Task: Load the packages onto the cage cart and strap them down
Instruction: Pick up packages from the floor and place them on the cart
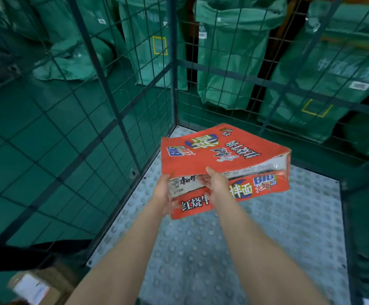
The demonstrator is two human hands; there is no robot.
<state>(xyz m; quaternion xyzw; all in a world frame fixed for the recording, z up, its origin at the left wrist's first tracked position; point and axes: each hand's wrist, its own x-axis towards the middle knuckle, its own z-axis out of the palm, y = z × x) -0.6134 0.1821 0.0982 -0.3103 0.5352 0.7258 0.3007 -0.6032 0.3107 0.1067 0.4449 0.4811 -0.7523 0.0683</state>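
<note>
A red noodle carton (225, 150) with white and black print sits over the studded metal floor (267, 238) of the green cage cart, toward its far left corner. My left hand (162, 194) grips the carton's near left end, fingers curled under it. My right hand (215, 182) holds the near side at the middle, thumb on the top edge. The carton's near face is creased and bulges. I cannot tell whether the carton rests on the floor or hangs just above it.
Green wire mesh walls (122, 119) enclose the cart on the left and far sides. Green mail sacks (229, 62) hang behind the mesh. A brown cardboard parcel (38, 287) with a white label lies outside the cart at the lower left.
</note>
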